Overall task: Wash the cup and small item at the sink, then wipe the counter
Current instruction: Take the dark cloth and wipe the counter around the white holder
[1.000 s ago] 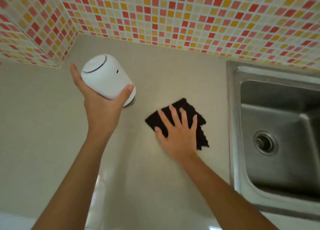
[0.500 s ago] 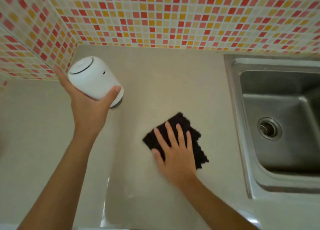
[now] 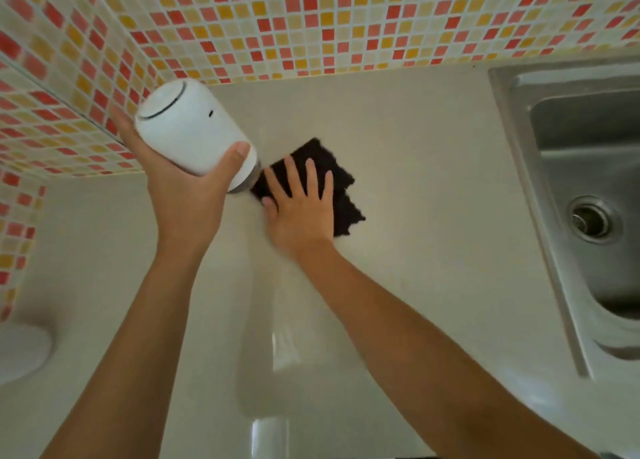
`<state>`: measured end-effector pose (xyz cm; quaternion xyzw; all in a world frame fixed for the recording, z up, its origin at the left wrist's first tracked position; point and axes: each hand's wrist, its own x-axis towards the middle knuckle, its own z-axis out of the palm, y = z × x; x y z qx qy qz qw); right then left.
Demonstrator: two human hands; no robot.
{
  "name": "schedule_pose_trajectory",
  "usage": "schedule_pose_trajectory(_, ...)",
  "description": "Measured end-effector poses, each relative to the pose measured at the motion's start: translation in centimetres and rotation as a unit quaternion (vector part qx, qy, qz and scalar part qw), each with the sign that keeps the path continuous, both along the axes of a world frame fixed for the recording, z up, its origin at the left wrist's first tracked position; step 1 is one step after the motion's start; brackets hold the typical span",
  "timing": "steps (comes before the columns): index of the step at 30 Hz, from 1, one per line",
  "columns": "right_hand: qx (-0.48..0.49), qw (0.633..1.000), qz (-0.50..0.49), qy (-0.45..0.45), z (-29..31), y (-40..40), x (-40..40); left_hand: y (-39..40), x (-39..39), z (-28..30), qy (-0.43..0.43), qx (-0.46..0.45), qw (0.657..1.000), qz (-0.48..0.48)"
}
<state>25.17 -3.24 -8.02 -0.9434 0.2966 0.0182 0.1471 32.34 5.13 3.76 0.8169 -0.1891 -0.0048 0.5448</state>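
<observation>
My left hand (image 3: 183, 195) grips a white cylindrical cup (image 3: 190, 126) with a lid and holds it tilted above the beige counter (image 3: 433, 216), near the tiled corner. My right hand (image 3: 301, 206) lies flat with fingers spread on a dark cloth (image 3: 346, 199) and presses it onto the counter. The cloth's left edge sits just under the cup's lower end. Part of the cloth is hidden beneath my palm.
A stainless steel sink (image 3: 568, 140) with a round drain (image 3: 592, 219) fills the right side. Mosaic tile walls (image 3: 311, 26) in red, orange and cream close off the back and left. A white rounded object (image 3: 20, 351) sits at the left edge.
My right hand has slid the dark cloth left and away, up to the lifted cup. The view has shifted, so the sink sits further right.
</observation>
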Motion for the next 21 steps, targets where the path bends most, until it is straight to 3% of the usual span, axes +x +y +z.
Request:
schedule_pose_trajectory(3,0.025,0.993,0.109,-0.032,0.6,10.1,-11.0,-0.9,0.4,-0.2,0.013,-0.017,1.000,0.005)
schedule_pose_trajectory(5,0.029,0.993,0.113,-0.025,0.5,11.4,-16.3,-2.1,0.6,-0.4,0.022,-0.021,0.999,-0.014)
schedule_pose_trajectory(9,-0.030,0.999,-0.032,-0.002,0.1,2.1,-20.4,-4.8,-0.3,-0.2,0.023,-0.032,0.998,-0.048)
schedule_pose_trajectory(12,-0.066,0.979,-0.190,0.024,-0.5,-7.3,-22.1,-6.0,-1.8,-0.4,0.016,-0.045,0.997,-0.054)
schedule_pose_trajectory(14,-0.048,0.962,-0.267,0.038,-0.5,-11.5,-22.4,-6.4,-2.5,-0.6,0.021,-0.047,0.997,-0.056)
schedule_pose_trajectory(17,-0.052,0.931,-0.360,0.022,-0.9,-10.9,-19.5,-6.6,-2.6,-1.0,0.036,-0.041,0.997,-0.060)
schedule_pose_trajectory(19,-0.067,0.940,-0.333,-0.010,-1.0,-7.1,-14.9,-6.8,-2.3,-1.0,0.041,-0.037,0.997,-0.061)
schedule_pose_trajectory(21,-0.046,0.977,-0.203,-0.045,-0.7,-2.5,-9.7,-7.1,-2.1,-0.8,0.036,-0.035,0.997,-0.066)
